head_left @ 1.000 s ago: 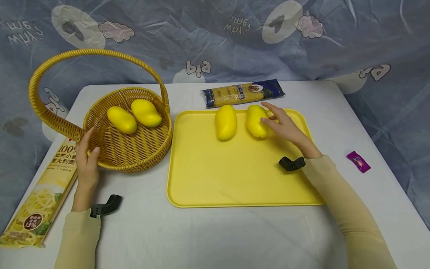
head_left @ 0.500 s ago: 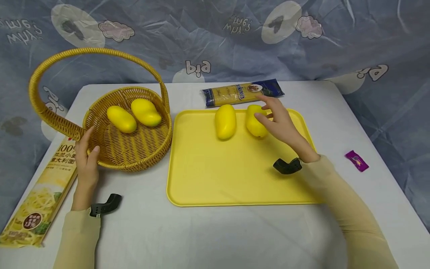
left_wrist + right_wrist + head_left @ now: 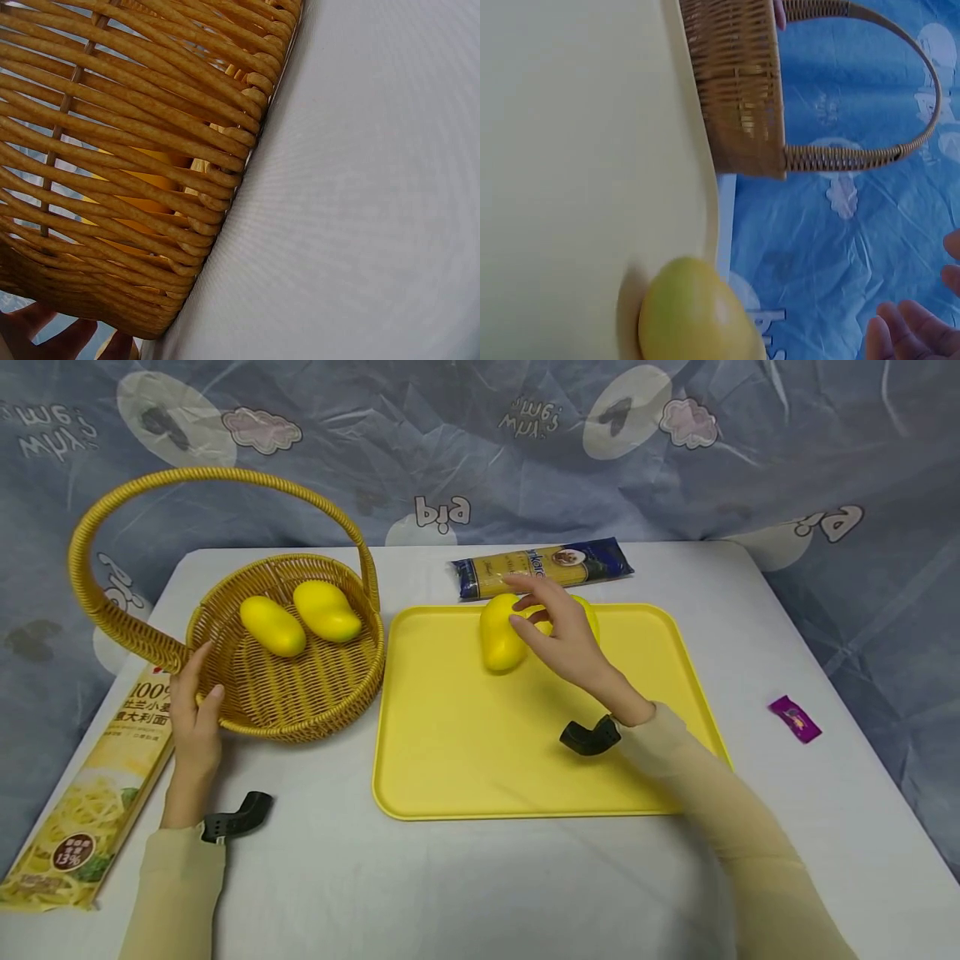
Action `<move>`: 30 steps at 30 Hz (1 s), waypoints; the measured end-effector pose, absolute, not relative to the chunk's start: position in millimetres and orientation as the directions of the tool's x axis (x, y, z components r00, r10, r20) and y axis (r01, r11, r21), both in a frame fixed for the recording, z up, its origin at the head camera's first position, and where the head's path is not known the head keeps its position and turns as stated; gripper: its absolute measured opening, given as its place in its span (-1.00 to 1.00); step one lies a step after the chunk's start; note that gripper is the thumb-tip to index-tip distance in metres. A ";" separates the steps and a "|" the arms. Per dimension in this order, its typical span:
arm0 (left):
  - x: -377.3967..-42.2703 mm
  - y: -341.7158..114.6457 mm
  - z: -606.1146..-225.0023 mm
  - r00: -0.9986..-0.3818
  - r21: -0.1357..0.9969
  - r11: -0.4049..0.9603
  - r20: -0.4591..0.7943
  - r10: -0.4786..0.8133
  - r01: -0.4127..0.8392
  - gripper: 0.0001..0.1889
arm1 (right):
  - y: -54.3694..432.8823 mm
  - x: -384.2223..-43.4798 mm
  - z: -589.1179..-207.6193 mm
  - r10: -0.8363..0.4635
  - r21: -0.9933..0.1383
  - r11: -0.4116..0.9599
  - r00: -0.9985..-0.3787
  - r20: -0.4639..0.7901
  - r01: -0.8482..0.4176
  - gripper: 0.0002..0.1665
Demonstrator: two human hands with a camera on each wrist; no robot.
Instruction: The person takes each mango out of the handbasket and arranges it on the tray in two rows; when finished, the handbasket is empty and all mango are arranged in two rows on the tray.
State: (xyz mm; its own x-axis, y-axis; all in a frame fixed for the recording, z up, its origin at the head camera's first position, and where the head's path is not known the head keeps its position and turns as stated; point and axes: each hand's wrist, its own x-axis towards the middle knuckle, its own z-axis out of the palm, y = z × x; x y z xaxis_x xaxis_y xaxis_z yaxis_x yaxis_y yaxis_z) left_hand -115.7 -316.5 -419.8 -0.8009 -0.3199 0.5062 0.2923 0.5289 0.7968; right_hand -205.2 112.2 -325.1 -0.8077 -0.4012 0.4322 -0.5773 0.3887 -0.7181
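Note:
My left hand [image 3: 193,727] grips the near left rim of the yellow wicker basket [image 3: 322,724], its thumb over the edge; the left wrist view shows the woven side and fingers [image 3: 71,336] against it. Two mangoes [image 3: 273,627] lie inside. My right hand [image 3: 566,639] hovers over the yellow tray [image 3: 450,768] with fingers loosely bent and nothing in them. Beneath it, one mango [image 3: 500,647] is partly covered, and the other mango [image 3: 587,610] is mostly hidden behind the hand. A mango [image 3: 697,315] also appears low in the right wrist view, apart from the fingers.
A blue-and-yellow pasta packet [image 3: 517,572] lies behind the tray. Under the left arm's side, a long noodle packet [image 3: 97,810] extends beside the basket. A small purple wrapped sweet [image 3: 795,719] is on the white table at right. The basket's tall handle [image 3: 225,475] arches upward.
My right hand has moved left from beside the right mango on the tray to over the left one. The left hand, basket and mangoes have kept their places.

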 end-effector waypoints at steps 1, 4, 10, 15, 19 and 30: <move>-115.6 -316.2 -419.4 -0.801 0.797 0.528 0.506 -0.320 0.292 -0.48 | 107.1 -204.7 -324.4 -0.408 -0.722 0.378 -0.805 0.432 -0.579 -0.46; -115.5 -315.9 -419.1 -0.801 0.798 0.525 0.506 -0.319 0.295 -0.48 | 91.4 -203.6 -323.8 -0.433 -0.735 0.344 -0.794 0.428 -0.584 -0.47; -115.0 -315.4 -418.0 -0.798 0.798 0.518 0.514 -0.315 0.309 -0.48 | 59.1 -202.0 -323.5 -0.486 -0.739 0.289 -0.758 0.434 -0.609 -0.49; -115.3 -315.2 -417.7 -0.798 0.795 0.525 0.513 -0.316 0.303 -0.48 | 32.1 -201.6 -321.8 -0.522 -0.735 0.247 -0.726 0.449 -0.632 -0.50; -115.4 -313.9 -416.0 -0.800 0.798 0.528 0.505 -0.324 0.290 -0.48 | 10.5 -201.5 -315.7 -0.548 -0.732 0.238 -0.711 0.441 -0.638 -0.50; -113.7 -310.4 -412.2 -0.801 0.804 0.523 0.498 -0.332 0.283 -0.49 | -49.3 -211.6 -299.2 -0.609 -0.776 0.219 -0.704 0.365 -0.592 -0.46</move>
